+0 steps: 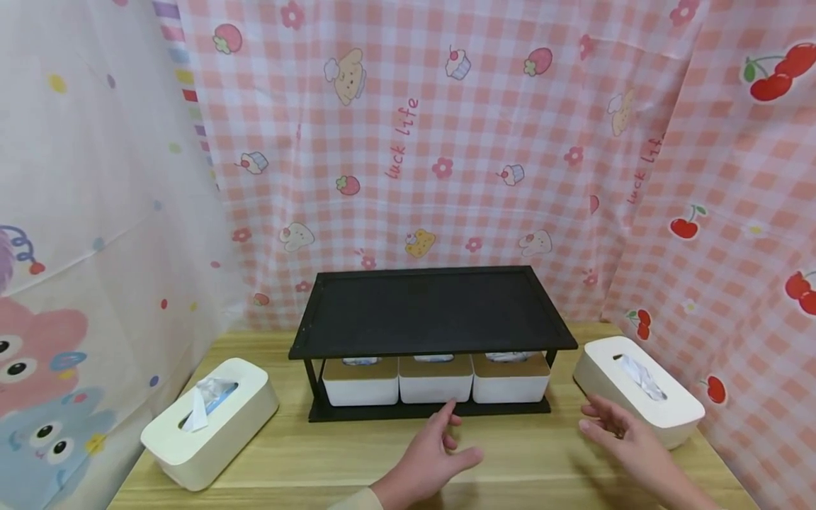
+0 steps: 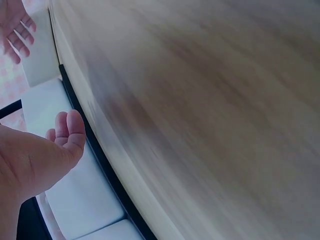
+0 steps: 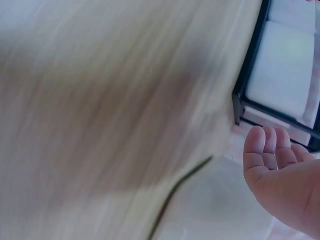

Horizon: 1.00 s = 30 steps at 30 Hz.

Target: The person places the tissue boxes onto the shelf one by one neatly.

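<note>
Pink-checked curtains [image 1: 440, 134] hang behind a wood-grain bench [image 1: 523, 448]. From the bench's middle, the black rack [image 1: 430, 308] stands at 12 o'clock, holding three white boxes [image 1: 360, 393] side by side. The left box [image 1: 223, 439] lies at 9, the right box [image 1: 640, 398] near 3, tissue [image 1: 642, 377] showing in each slot. The left grip [image 1: 436, 453] is at 6, relaxed and empty, before the middle box [image 1: 436, 391]; whether it touches the rack, I cannot tell. The right grip [image 1: 625, 433], loosely curved and empty, is just beside the right box. Handling a box well should mean spanning its narrow width, keeping it level and avoiding the rack's overhang.
</note>
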Each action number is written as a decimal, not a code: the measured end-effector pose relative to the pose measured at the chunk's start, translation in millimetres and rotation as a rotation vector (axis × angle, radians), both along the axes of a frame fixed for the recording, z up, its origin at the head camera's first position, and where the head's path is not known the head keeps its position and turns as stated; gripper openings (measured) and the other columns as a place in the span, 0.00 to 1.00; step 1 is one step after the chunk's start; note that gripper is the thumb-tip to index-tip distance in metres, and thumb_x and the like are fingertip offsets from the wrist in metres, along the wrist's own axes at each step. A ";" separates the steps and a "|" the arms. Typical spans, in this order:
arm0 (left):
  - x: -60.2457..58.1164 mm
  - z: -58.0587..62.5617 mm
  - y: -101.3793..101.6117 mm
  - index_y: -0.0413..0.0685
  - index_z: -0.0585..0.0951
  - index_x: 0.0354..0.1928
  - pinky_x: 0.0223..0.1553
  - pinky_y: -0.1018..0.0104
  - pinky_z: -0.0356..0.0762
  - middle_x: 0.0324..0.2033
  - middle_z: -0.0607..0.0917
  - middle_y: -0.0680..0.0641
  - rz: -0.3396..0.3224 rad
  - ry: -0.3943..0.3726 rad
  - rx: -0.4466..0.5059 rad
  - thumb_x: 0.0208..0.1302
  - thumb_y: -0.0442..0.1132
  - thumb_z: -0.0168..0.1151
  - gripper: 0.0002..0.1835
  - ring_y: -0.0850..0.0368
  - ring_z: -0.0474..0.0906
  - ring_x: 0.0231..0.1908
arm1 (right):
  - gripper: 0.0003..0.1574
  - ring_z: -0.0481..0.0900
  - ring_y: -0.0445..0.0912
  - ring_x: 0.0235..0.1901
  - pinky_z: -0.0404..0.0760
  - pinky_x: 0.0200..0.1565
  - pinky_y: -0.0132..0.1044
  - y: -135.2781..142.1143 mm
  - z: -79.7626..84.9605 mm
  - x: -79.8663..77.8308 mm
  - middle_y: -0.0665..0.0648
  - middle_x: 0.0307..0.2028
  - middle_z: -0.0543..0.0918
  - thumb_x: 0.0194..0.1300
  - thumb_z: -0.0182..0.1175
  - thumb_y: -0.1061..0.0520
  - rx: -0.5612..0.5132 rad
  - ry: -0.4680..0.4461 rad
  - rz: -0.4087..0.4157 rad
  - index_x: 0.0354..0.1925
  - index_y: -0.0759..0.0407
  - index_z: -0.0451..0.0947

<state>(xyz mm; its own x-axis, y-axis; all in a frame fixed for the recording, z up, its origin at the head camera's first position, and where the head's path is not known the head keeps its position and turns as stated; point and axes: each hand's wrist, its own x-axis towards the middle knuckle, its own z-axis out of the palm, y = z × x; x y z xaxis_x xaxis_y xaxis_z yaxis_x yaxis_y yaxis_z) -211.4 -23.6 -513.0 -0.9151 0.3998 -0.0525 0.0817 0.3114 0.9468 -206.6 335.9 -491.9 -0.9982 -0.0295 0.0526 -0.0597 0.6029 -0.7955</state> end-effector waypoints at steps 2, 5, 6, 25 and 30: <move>0.9 1.5 -1.2 0.42 0.56 0.85 0.44 0.67 0.76 0.69 0.77 0.45 -0.001 0.005 -0.005 0.69 0.56 0.73 0.53 0.59 0.73 0.48 | 0.41 0.75 0.18 0.47 0.81 0.46 0.24 5.6 3.0 2.6 0.72 0.63 0.83 0.78 0.65 0.52 0.017 0.018 -0.027 0.75 0.76 0.65; 2.9 3.4 -2.0 0.42 0.56 0.85 0.44 0.68 0.76 0.68 0.77 0.45 -0.002 0.005 -0.010 0.69 0.56 0.73 0.53 0.59 0.72 0.47 | 0.41 0.75 0.18 0.45 0.81 0.44 0.23 15.3 6.2 7.3 0.73 0.63 0.83 0.78 0.65 0.52 0.030 0.033 -0.058 0.75 0.77 0.66; 3.6 3.5 -2.2 0.42 0.56 0.85 0.44 0.68 0.75 0.69 0.77 0.45 -0.005 0.008 -0.011 0.69 0.55 0.73 0.53 0.60 0.72 0.47 | 0.41 0.75 0.18 0.45 0.81 0.44 0.23 18.8 6.2 9.5 0.73 0.62 0.83 0.78 0.65 0.52 0.034 0.033 -0.067 0.74 0.77 0.66; 7.9 2.8 -9.2 0.45 0.55 0.85 0.43 0.68 0.73 0.67 0.75 0.48 -0.022 0.033 -0.037 0.68 0.54 0.74 0.53 0.60 0.71 0.47 | 0.68 0.67 0.82 0.60 0.72 0.57 0.63 84.4 5.5 8.6 0.88 0.68 0.64 0.68 0.71 0.36 0.300 0.191 -0.333 0.80 0.78 0.49; 9.8 3.2 -13.0 0.45 0.55 0.86 0.44 0.68 0.73 0.68 0.75 0.48 -0.016 0.028 -0.035 0.68 0.54 0.73 0.53 0.60 0.71 0.48 | 0.73 0.70 0.80 0.53 0.68 0.50 0.73 91.3 -4.5 -7.7 0.85 0.59 0.69 0.56 0.80 0.37 0.364 0.243 -0.278 0.73 0.81 0.50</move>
